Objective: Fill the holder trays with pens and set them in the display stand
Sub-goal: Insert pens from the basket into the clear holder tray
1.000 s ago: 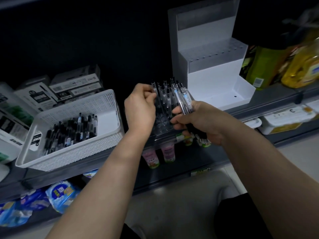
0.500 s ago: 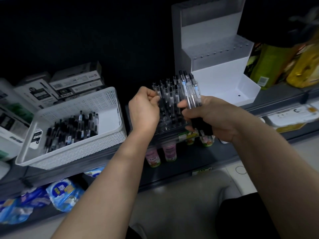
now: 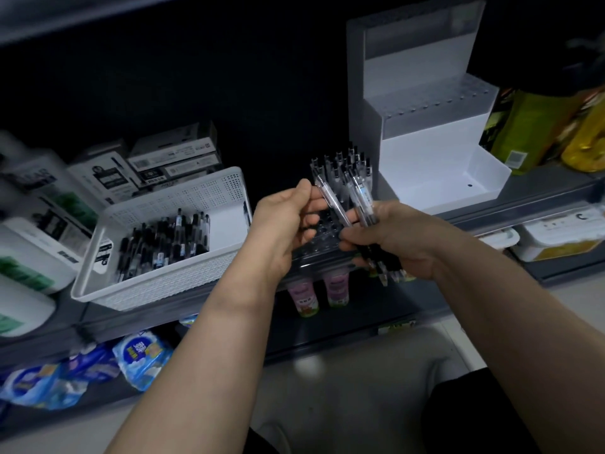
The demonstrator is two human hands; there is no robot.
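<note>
Being pinched by its barrel in the left hand [image 3: 281, 224], centre frame, a slim clear plastic pen [image 3: 332, 202] is judged light, stiff, slippery; a spare pen bundle [image 3: 362, 202] is clasped by the right hand [image 3: 406, 240].

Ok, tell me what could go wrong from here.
1. The right hand grips a loose bundle of pens out past the shelf; one may slip out and drop.
2. The holder tray sits near the shelf's front edge, so pressing in the pen pinched by the left hand might tip it.
3. Either hand could knock the standing pens.
</note>
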